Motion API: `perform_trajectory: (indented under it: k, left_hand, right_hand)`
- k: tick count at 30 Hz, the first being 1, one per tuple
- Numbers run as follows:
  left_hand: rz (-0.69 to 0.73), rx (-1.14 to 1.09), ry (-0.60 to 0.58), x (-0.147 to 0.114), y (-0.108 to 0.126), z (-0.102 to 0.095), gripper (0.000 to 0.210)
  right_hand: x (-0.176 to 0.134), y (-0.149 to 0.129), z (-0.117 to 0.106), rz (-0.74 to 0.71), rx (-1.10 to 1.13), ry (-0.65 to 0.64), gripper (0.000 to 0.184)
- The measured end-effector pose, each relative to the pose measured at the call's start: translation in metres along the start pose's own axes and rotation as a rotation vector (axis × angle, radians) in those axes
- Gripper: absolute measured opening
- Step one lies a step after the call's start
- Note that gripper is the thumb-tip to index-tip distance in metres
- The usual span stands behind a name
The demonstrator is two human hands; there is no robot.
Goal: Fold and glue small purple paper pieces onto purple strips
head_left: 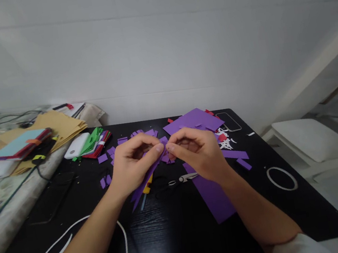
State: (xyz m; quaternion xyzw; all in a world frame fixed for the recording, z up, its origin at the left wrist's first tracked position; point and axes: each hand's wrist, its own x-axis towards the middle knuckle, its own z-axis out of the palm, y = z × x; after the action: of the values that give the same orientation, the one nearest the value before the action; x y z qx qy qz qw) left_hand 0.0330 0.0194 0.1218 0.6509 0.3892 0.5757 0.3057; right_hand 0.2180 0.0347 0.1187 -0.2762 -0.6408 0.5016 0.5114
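Over the middle of the black table, both hands are raised with their fingertips nearly meeting. My left hand (136, 161) pinches long purple strips (145, 181) that slant down to the left beneath the palm. My right hand (198, 151) has thumb and index pressed together beside the strips' upper end; whatever sits between them is too small to tell. Scissors (186, 177) lie under the right hand, partly hidden. A yellow-handled tool (148, 185) shows below the left hand. Small purple pieces (123, 141) are scattered behind the hands.
A purple sheet (195, 118) lies at the back, another purple sheet (214, 200) under my right forearm. White scraps (225, 141) and a white ring (281, 178) are at right. A white cable (124, 236) crosses the front left. Bundled coloured sheets (94, 142) stand back left.
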Motion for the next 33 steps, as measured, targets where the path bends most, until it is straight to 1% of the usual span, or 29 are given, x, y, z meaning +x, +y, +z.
perform_trajectory:
  k: [5, 13, 20, 23, 26, 30, 33]
  left_hand:
    - [-0.015, -0.017, -0.038, 0.0003, 0.0006, -0.0017, 0.010]
    - [0.008, 0.019, 0.021, 0.0001, -0.0024, 0.0030, 0.013]
    - [0.007, 0.024, -0.008, -0.0012, -0.0006, 0.0057, 0.013]
    - [0.010, 0.028, 0.001, -0.0016, -0.0025, 0.0057, 0.013]
    - [-0.010, 0.015, -0.003, -0.0011, -0.0052, 0.0061, 0.014]
    - [-0.075, -0.043, -0.086, -0.0009, -0.0068, 0.0063, 0.014]
    - [-0.118, -0.067, -0.097, -0.0016, -0.0065, 0.0055, 0.016]
  right_hand:
    - [0.0016, 0.0012, -0.0036, -0.017, -0.022, -0.023, 0.010]
    - [0.0035, 0.0025, -0.0039, -0.041, -0.094, -0.033, 0.008]
    - [0.0052, 0.0012, -0.0043, -0.062, -0.117, -0.014, 0.008]
    - [0.0057, 0.0016, -0.0051, -0.054, -0.114, -0.013, 0.009]
    - [0.0065, 0.0028, -0.0061, -0.041, -0.087, 0.029, 0.008]
    - [0.0088, 0.0014, -0.0078, -0.045, -0.052, 0.107, 0.008]
    - [0.0097, -0.0011, -0.0080, -0.047, -0.038, 0.130, 0.009]
